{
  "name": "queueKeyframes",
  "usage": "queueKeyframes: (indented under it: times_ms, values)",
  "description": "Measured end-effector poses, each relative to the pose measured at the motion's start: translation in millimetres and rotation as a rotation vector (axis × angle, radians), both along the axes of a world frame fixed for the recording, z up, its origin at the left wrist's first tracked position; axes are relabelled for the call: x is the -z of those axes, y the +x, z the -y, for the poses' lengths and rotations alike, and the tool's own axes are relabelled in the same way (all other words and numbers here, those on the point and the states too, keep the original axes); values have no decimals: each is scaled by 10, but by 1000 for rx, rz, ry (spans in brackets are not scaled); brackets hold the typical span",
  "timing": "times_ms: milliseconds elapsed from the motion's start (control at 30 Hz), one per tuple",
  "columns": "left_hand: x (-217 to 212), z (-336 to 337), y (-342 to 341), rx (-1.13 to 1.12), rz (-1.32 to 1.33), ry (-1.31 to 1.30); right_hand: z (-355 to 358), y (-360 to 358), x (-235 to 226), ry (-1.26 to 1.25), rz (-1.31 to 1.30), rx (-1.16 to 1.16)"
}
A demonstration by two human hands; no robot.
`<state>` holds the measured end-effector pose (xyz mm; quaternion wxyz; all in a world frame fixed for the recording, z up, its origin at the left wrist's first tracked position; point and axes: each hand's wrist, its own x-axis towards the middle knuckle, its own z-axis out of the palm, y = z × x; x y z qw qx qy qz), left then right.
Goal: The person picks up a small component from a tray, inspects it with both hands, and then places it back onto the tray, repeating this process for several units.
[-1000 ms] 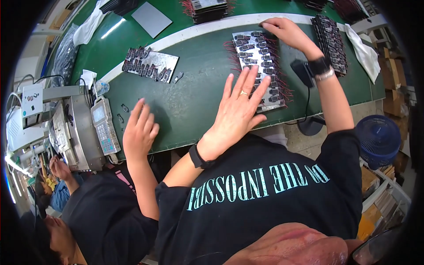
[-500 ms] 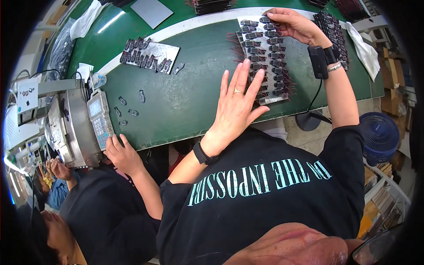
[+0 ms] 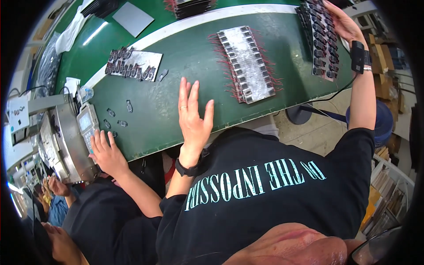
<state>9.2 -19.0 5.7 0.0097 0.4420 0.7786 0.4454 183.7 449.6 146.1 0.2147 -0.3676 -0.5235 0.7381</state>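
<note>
At the far right, my right hand grips the edge of a white board bearing rows of small black modules. This board lies over or against a stack of similar dark boards; whether it rests on them I cannot tell. My left hand hovers above the near part of the table, palm down and fingers apart, holding nothing. Right of it sits a pile of white boards, with black modules along both long sides and red wires sticking out.
Across the green table, another module-covered board lies at left, near loose modules. A co-worker's hand is beside a keypad device. A grey plate and stacked boards lie farther back.
My right hand has carried the module-covered board from the middle pile to the far right, uncovering the board beneath. My left hand has moved left, away from the pile.
</note>
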Motion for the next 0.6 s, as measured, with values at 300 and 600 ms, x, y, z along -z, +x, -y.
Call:
queueKeyframes:
  times_ms: [300, 600]
  values:
    - [96, -16, -17, 15, -9, -17, -848, 772, 184, 65, 83, -28]
    - [35, -35, 26, -51, 81, -20, -1698, 1015, 394, 172, 230, -201]
